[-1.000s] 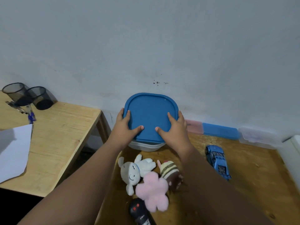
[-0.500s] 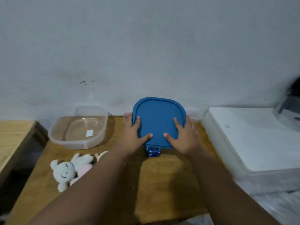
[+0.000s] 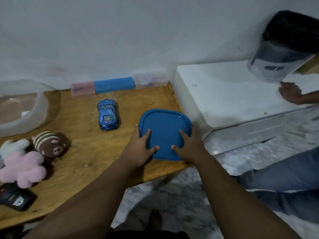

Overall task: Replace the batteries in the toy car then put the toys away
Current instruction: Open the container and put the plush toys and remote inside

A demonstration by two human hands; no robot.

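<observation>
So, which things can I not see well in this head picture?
- Clear container: cut off by the left edge, blurred.
- Black remote: partly off the left edge; label unreadable.
- White plush: mostly behind the pink plush.
- Blue lid: near rim under both hands.
- Toy car: battery hatch not visible.

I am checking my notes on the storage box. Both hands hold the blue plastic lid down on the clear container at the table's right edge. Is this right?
Not quite. The head view shows both hands, left hand and right hand, holding the blue plastic lid on the bare wooden table near its right edge. The clear plastic container stands open, far left.
</observation>
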